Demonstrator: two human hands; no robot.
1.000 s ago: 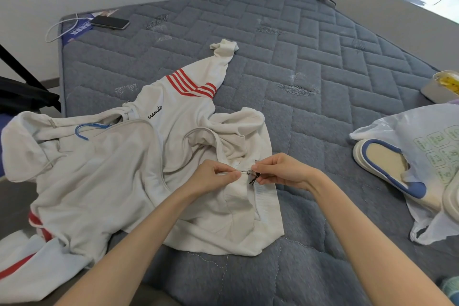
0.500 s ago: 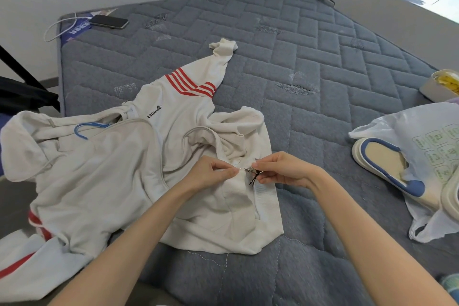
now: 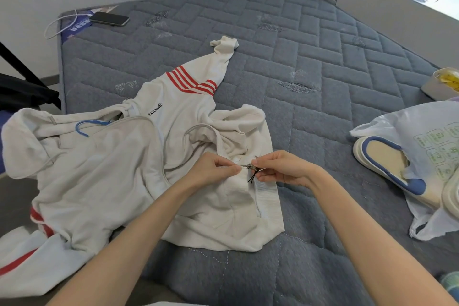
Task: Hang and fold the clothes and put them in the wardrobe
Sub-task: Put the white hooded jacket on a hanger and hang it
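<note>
Right hand point(image 3: 280, 169) pinching the zip slider point(image 3: 248, 166) with its black pull cord. Left hand point(image 3: 213, 171) pinching the opposite front edge of the white hoodie point(image 3: 119, 169), fingertips almost meeting. Looks like seating the zip pin at the hem. The hoodie lies open, front up, on the near-left part of the mattress point(image 3: 323, 82), with the blue hanger hook point(image 3: 89, 125) showing at the neck. Risks: the pin goes in skewed and the zip jams or splits when pulled. Loose fabric bunched just behind the hands gets caught in the teeth. Hem sides sit uneven, so the front closes crooked. The hood and one striped sleeve seem to overhang the mattress's left edge, so a hard tug along the zip could drag more of it off, hanger included. Room: bare mattress ahead and to the right for spreading the garment flat. The plastic bag point(image 3: 422, 131) and slipper point(image 3: 387, 161) are well to the right and the phone point(image 3: 109, 18) is at the far-left corner, all clear of the work.
</note>
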